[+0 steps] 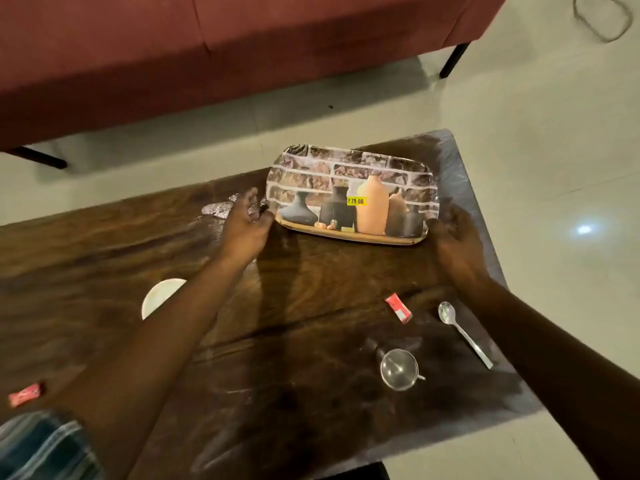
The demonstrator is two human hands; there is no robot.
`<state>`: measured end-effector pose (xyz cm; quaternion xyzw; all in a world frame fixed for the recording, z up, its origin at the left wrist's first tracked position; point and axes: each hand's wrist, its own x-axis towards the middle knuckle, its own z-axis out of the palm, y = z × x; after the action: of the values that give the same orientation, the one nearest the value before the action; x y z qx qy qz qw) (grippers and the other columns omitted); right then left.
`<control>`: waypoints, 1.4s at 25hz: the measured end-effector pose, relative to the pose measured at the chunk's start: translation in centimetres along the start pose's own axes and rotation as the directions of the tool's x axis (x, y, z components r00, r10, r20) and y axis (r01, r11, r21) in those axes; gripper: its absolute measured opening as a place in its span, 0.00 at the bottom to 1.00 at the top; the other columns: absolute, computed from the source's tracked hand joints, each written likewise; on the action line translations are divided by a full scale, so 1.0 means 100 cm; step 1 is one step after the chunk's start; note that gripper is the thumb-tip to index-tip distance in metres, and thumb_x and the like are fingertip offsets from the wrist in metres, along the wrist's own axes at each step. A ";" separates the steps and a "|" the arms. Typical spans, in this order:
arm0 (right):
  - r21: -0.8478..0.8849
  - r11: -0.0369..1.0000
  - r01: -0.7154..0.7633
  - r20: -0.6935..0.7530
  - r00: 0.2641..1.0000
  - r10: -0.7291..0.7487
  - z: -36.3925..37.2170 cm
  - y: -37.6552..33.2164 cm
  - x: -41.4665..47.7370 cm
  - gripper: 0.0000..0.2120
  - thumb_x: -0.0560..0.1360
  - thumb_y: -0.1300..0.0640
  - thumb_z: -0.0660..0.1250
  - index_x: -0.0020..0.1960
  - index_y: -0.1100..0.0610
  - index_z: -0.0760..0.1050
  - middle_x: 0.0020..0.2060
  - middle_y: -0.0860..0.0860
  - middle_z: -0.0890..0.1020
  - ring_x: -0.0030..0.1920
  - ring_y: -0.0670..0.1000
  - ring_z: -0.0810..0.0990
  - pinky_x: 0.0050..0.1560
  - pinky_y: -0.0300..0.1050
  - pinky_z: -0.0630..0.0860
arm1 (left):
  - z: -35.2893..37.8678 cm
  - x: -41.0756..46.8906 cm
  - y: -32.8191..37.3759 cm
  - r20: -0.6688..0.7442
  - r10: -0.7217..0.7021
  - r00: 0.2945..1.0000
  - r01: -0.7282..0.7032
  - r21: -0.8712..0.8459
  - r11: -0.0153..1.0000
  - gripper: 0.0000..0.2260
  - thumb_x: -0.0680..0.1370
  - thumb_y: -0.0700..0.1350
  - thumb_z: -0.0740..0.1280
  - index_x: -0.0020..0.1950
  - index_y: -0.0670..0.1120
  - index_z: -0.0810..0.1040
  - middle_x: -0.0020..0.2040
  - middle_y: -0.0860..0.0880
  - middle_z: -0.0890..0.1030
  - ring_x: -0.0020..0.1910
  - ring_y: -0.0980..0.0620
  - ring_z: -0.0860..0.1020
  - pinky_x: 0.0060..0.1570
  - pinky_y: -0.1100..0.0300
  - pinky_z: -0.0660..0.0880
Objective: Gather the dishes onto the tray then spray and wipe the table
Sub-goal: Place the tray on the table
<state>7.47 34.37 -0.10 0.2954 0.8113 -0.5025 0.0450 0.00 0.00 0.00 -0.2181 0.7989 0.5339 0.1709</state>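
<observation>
L hand point(247, 220) sat at the tray's point(349, 168) left short edge, fingers loosely curled and open, touching or just off the rim; can't tell which, the frame was blurred there. R hand point(453, 233) was at the right short edge, palm turned in, fingers spread and holding nothing; contact w/ the rim also unclear. One hand per end made sense: a long flat tray is steadied or shifted that way w/o tipping.

Tray lay flat on the table point(311, 289) toward the far right corner, empty, price sticker showing on the printed face. Prob. parked there so the near side stayed free for reaching the dishes.

Dishes not yet gathered. White bowl point(159, 294) sat left of centre, partly hidden by the L forearm. Steel cup point(398, 370) stood near the front right, spoon point(464, 332) just beside it by the table's right edge. Two red wrappers, one point(398, 308) betw. tray and cup, one point(26, 394) far left. Crumpled foil point(220, 208) lay just beyond the L hand.

No spray bottle or cloth in view. Judged: very early, tray being positioned; loading comes next.
</observation>
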 end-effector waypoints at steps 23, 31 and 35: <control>0.127 0.991 -0.051 0.083 0.996 0.041 0.046 -0.015 -0.164 0.18 0.78 0.67 0.72 0.65 0.54 0.82 0.50 0.42 0.90 0.49 0.43 0.89 0.46 0.36 0.84 | -0.186 -0.168 -0.089 -0.138 -0.099 0.985 0.067 -0.223 0.973 0.22 0.76 0.26 0.73 0.60 0.52 0.83 0.48 0.53 0.89 0.50 0.51 0.85 0.45 0.57 0.85; -0.049 0.980 -0.193 0.122 0.973 0.198 0.122 0.045 -0.277 0.21 0.78 0.71 0.69 0.69 0.58 0.80 0.56 0.52 0.89 0.54 0.48 0.88 0.62 0.54 0.84 | -0.230 -0.256 -0.238 -0.129 -0.321 0.938 0.294 -0.194 0.936 0.20 0.77 0.25 0.70 0.64 0.43 0.81 0.51 0.41 0.87 0.48 0.45 0.86 0.43 0.53 0.85; -0.084 0.970 -0.227 0.090 0.968 0.234 0.143 0.062 -0.294 0.20 0.79 0.70 0.69 0.69 0.59 0.80 0.57 0.54 0.88 0.55 0.52 0.88 0.62 0.56 0.84 | -0.222 -0.254 -0.269 -0.122 -0.379 0.917 0.350 -0.206 0.914 0.19 0.77 0.23 0.70 0.65 0.38 0.80 0.47 0.43 0.85 0.47 0.43 0.84 0.53 0.44 0.84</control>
<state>31.66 11.55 -1.16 0.3605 0.7860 -0.4780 0.1542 34.87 -25.35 0.15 -0.4200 0.7036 0.5432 0.1830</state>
